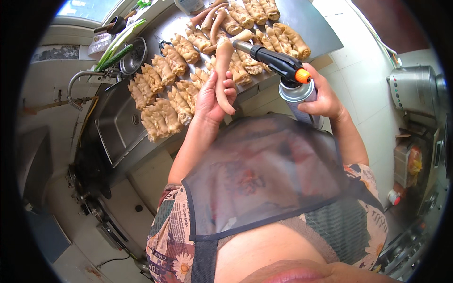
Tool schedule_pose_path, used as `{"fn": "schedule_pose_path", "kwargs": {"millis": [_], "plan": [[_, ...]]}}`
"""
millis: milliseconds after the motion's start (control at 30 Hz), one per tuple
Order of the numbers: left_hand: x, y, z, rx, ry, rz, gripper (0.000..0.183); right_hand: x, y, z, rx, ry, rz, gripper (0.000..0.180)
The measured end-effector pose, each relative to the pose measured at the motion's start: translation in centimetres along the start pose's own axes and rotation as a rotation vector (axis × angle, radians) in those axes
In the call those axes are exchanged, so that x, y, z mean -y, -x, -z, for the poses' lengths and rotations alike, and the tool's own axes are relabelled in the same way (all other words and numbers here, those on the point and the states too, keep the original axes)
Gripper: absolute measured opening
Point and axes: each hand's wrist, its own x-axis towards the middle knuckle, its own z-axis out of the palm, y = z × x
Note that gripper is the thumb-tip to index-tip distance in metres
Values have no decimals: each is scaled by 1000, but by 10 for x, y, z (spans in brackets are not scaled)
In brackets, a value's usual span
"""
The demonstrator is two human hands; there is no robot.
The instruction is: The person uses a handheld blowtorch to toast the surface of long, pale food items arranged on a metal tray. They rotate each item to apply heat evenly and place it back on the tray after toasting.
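Note:
My left hand [216, 95] holds a pale pig's tail [223, 60] by its thin end, the thick end pointing away over the counter. In my right hand [324, 93] is a gas canister [298, 93] with a black blowtorch head [274, 58] and an orange knob. The torch's metal nozzle points left, close to the tail's thick end; no flame can be made out. Beyond and below my hands, several split pig's trotters [162, 113] lie in rows on the steel counter [320, 35]. More tails [216, 26] are heaped at the back among them.
A steel sink [118, 123] with a curved tap [76, 79] is at the left. Behind it are a metal bowl [143, 53], a cucumber [115, 57] and green onions [120, 40]. Black-handled scissors [161, 44] lie near the trotters. A steel cooker [414, 90] stands at the right.

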Motion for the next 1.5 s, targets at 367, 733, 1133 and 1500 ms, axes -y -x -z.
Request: {"fn": "schedule_pose_path", "kwargs": {"millis": [367,733,1133,1500], "plan": [[-7,-1,-12,264,152,189,38,29,20,-22,16,142,22,70],[-35,28,-16,405,-29,97,44,43,8,-57,-133,132,76,70],[-49,39,2,302,-238,-138,33,51,-12,-84,32,189,76,74],[-53,35,5,304,-228,-217,33,49,-19,-78,-16,237,67,78]]}}
